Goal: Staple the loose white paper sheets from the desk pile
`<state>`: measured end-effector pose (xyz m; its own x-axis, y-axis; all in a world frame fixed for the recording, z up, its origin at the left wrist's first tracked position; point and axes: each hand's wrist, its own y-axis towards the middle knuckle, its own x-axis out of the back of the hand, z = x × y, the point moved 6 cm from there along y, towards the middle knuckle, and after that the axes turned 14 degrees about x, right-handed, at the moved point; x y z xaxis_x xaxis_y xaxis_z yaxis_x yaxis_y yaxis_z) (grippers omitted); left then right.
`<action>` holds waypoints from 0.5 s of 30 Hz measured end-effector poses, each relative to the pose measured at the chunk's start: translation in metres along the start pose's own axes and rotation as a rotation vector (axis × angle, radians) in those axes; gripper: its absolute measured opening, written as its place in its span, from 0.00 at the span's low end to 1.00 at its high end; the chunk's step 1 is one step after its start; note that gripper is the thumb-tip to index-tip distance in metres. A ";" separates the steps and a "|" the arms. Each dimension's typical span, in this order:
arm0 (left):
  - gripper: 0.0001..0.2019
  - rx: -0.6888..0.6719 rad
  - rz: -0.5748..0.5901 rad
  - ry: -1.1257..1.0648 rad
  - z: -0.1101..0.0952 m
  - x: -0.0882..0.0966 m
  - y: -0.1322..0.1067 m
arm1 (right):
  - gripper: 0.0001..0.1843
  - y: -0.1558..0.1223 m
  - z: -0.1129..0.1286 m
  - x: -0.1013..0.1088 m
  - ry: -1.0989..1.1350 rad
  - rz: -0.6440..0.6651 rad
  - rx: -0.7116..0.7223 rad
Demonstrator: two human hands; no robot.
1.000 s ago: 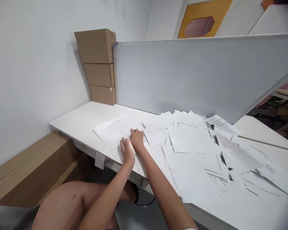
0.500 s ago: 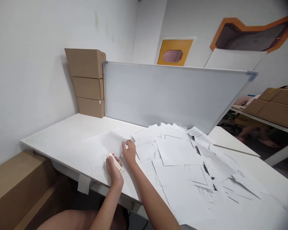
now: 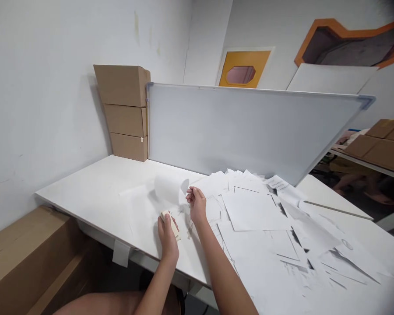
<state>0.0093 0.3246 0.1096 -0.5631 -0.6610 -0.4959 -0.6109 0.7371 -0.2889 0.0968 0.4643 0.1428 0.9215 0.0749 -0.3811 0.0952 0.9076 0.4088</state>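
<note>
In my left hand (image 3: 168, 236), near the table's front edge, is a small cream-coloured stapler (image 3: 171, 224), with my thumb along its top. My right hand (image 3: 197, 204) is just to the right and a little farther back, fingers pinched at the edge of a white sheet of paper (image 3: 167, 188). That sheet curls up off the table, its right edge raised beside my fingertips. Beyond my right forearm spreads a heap of loose white papers (image 3: 252, 210), some with printed lines, overlapping in disorder.
A large whiteboard (image 3: 243, 131) stands across the back of the white table (image 3: 92, 183). Three stacked cardboard boxes (image 3: 124, 118) are at its left end. A long carton (image 3: 26, 245) lies below the table's left edge. Shelving with cartons (image 3: 384, 140) is at the right.
My right hand has risen slightly, and the sheet by it now curls up from the table. The left hand still holds the stapler. The view has shifted a little.
</note>
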 end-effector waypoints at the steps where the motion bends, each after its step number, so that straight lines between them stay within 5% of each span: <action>1: 0.17 0.012 0.003 0.012 0.001 0.000 0.000 | 0.16 -0.002 0.000 -0.001 0.002 0.015 -0.009; 10: 0.17 0.027 -0.010 -0.030 0.004 0.004 0.003 | 0.17 -0.009 0.001 -0.015 -0.094 0.153 0.017; 12: 0.17 -0.046 -0.024 0.014 0.002 0.004 0.003 | 0.15 -0.016 0.033 -0.026 -0.087 0.124 0.098; 15: 0.18 -0.139 -0.040 0.104 -0.001 0.006 0.002 | 0.14 -0.042 0.124 -0.027 0.036 -0.010 0.397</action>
<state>0.0041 0.3219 0.1065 -0.5872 -0.7058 -0.3964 -0.7009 0.6883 -0.1872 0.1147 0.3734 0.2386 0.9066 0.0878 -0.4127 0.2487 0.6790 0.6908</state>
